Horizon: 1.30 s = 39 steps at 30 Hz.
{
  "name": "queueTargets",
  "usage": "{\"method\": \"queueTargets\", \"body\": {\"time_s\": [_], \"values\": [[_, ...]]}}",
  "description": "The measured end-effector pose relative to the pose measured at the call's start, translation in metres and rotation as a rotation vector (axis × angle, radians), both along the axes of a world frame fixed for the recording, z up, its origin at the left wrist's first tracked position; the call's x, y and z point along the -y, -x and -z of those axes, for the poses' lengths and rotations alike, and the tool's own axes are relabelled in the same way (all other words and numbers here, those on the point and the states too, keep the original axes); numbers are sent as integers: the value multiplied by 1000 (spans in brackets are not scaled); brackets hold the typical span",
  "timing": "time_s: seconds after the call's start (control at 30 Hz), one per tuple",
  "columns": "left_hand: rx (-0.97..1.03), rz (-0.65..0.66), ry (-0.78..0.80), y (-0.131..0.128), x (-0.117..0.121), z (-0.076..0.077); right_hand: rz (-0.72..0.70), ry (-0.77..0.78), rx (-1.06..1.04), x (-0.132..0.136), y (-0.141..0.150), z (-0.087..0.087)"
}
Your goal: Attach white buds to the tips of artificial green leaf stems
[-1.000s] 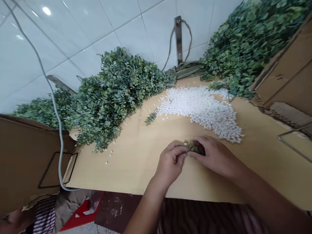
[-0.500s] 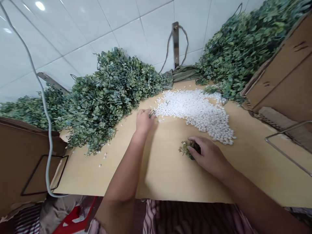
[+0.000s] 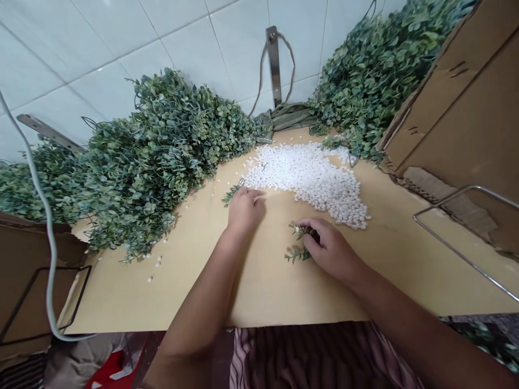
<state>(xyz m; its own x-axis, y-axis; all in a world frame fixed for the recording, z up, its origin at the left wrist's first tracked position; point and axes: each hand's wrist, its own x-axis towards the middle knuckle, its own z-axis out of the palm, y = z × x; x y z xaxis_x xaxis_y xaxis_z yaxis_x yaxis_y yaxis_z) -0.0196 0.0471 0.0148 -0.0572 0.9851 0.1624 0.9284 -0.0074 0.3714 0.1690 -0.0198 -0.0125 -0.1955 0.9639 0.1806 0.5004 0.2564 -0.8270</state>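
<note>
My right hand (image 3: 330, 246) is curled round small artificial leaf sprigs (image 3: 298, 251), whose green and yellowish tips stick out to the left of the thumb. My left hand (image 3: 245, 208) rests low over the table at the near left edge of a spread of small white beads (image 3: 310, 170). Its fingers are drawn together towards the thumb, and what is between them is too small to make out. Just beyond that hand, a green sprig (image 3: 230, 194) with a thin wire loop shows, partly hidden by the knuckles.
Large heaps of artificial greenery (image 3: 154, 156) lie along the tiled wall at left, with more foliage (image 3: 377, 86) at back right. Cardboard boxes (image 3: 458, 102) flank the table (image 3: 275, 292). A metal frame (image 3: 446, 237) juts in at right; a pale cable (image 3: 44, 205) hangs at left.
My left hand has shifted right past the wire loop, exposing the green sprig on its left. In my right hand the sprigs are more spread apart. The whole view has shifted a little.
</note>
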Motion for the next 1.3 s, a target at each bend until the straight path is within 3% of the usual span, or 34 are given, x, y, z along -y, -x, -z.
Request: {"method": "queueTargets", "body": {"time_s": [0.43,0.63,0.8,1.0,1.1,1.3], "values": [[202,172,64,-29,8,-2,-44,172,-154,-2,-4,-5],[155,164,35,-38,0,7,-40,276,-338,-2,-2,-6],[-7,286,28,-58,-12,12,-37,302,-437,-4,-3,-8],[-103,278,-4,-67,-17,12,15,195,-433,-7,-4,-7],[94,242,-11,-60,-15,11,20,197,-449,-8,-4,-7],[1088,51,254,-51,17,0,24,191,-432,-8,-5,-7]]}}
